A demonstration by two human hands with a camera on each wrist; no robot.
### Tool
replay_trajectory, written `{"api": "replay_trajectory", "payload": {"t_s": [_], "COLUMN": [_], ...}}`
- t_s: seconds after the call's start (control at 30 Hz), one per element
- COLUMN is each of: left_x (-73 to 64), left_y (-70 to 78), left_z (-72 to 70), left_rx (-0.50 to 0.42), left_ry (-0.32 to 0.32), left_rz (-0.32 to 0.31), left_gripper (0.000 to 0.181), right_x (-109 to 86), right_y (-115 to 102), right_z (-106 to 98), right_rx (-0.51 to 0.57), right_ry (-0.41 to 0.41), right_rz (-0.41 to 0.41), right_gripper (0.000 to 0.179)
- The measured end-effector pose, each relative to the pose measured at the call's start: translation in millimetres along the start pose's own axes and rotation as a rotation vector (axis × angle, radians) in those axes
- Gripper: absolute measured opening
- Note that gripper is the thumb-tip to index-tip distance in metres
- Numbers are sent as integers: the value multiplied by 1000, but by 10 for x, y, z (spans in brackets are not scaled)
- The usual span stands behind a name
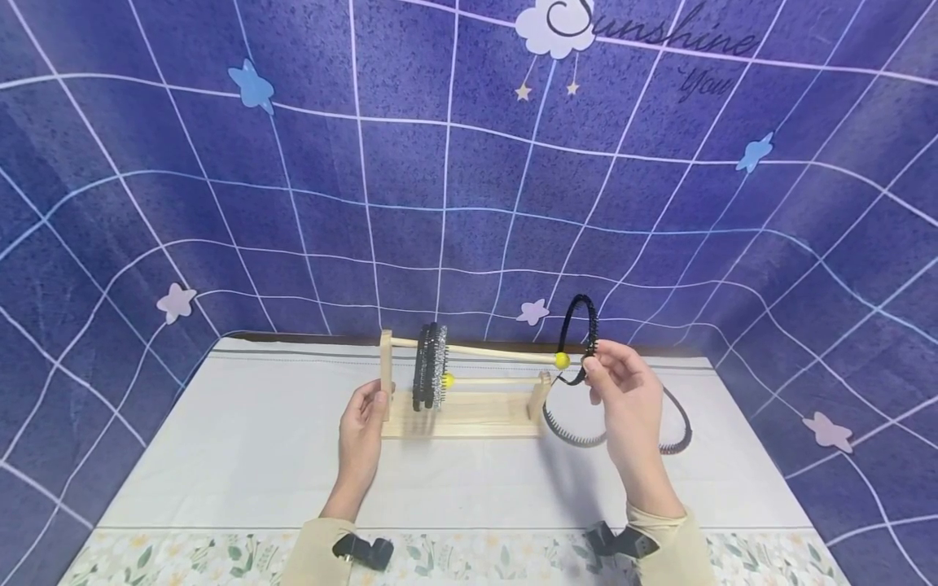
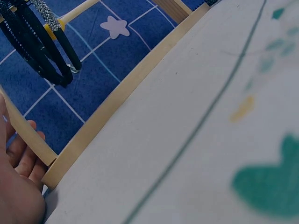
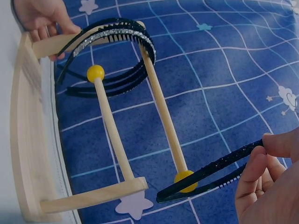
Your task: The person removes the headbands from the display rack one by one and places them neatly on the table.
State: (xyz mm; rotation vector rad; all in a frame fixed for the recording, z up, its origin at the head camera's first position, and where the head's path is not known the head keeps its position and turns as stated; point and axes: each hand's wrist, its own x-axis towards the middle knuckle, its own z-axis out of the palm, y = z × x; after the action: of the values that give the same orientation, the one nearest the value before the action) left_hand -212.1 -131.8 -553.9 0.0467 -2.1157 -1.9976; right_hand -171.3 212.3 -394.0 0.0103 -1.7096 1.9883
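A wooden stand carries two rods with yellow ball ends. My left hand grips its left post, with fingers behind the wood in the left wrist view. Between thumb and fingers, my right hand pinches a black headband at the free end of the upper rod. In the right wrist view, the two sides of this headband lie across that rod's yellow ball. Several black headbands and a silver glittery one hang together on the upper rod near the left post.
Another dark toothed headband lies on the white tablecloth, partly hidden by my right hand. The lower rod runs from the short right post toward the hanging headbands. A blue gridded backdrop rises behind the table.
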Motion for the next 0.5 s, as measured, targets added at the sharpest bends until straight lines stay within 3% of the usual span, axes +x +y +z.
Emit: {"api": "replay_trajectory", "payload": {"t_s": [0.5], "left_x": [2], "left_y": [4], "left_z": [0], "left_rx": [-2], "left_ry": [-2], "left_rz": [-4], "left_gripper": [55], "right_x": [10], "right_y": [87], "right_z": [-193], "right_rx": [-39], "right_ry": [24], "right_rz": [45], "right_gripper": [27]}}
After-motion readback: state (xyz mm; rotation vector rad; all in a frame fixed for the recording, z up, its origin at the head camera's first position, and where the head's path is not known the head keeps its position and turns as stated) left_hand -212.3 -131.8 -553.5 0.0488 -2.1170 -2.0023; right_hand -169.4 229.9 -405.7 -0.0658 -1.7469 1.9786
